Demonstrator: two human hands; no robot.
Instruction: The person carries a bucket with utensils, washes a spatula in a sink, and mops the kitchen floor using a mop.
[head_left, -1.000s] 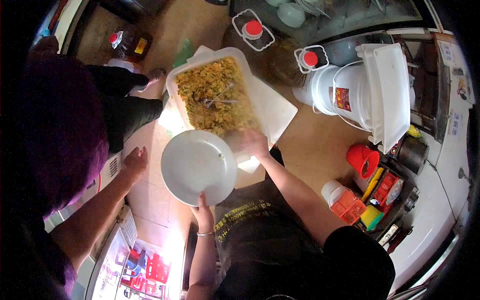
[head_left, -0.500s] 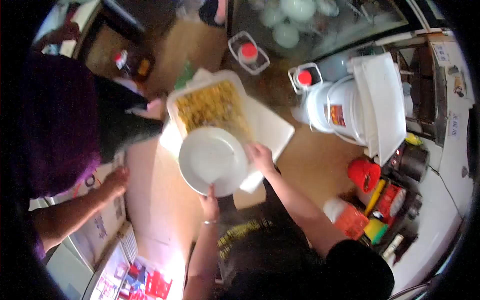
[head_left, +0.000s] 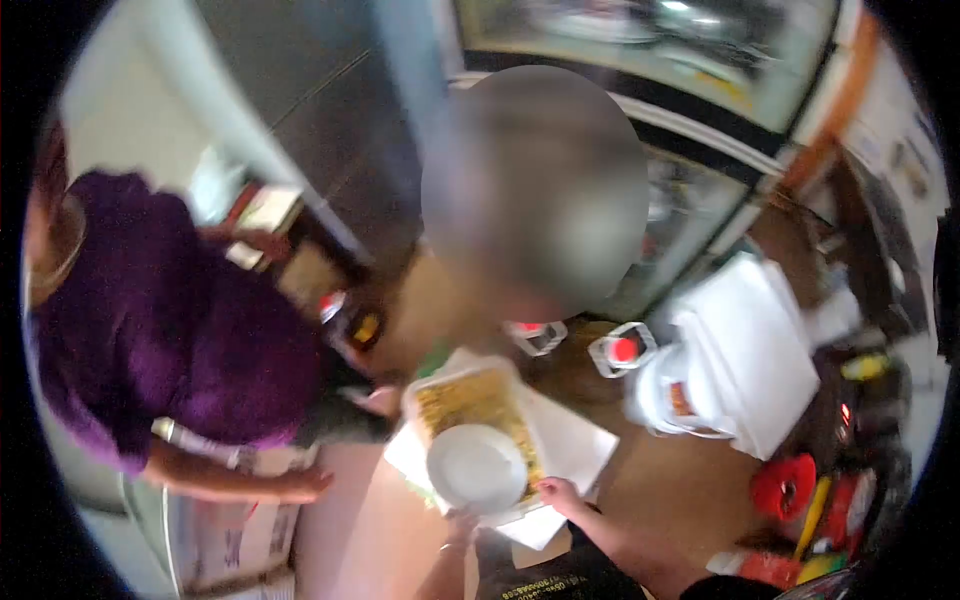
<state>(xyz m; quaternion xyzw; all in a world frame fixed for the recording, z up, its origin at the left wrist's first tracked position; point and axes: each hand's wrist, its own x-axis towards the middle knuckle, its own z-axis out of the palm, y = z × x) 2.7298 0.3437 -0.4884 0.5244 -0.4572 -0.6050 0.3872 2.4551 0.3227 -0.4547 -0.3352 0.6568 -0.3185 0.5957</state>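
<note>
A round white plate (head_left: 476,469) is tilted over the near part of a white tub (head_left: 508,366) of yellow-brown food (head_left: 462,403). My left hand (head_left: 460,525) grips the plate's near edge. Close to the plate's right side, at the tub's near right corner, is my right hand (head_left: 561,494), its fingers drawn together; whatever they hold is too small and blurred to name. Under the tub lies a white board or box (head_left: 590,440).
A person in a purple top (head_left: 180,320) stands at the left, one arm reaching forward. Red-capped jugs (head_left: 622,350), a white bucket (head_left: 655,393) with white lids (head_left: 745,350), and a red bucket (head_left: 783,487) stand beyond and right. A large blurred round patch covers the upper middle.
The view has tilted upward, so the tub and my hands appear lower. Compared with one second ago, the plate is nearer my right hand. More of the person in purple shows.
</note>
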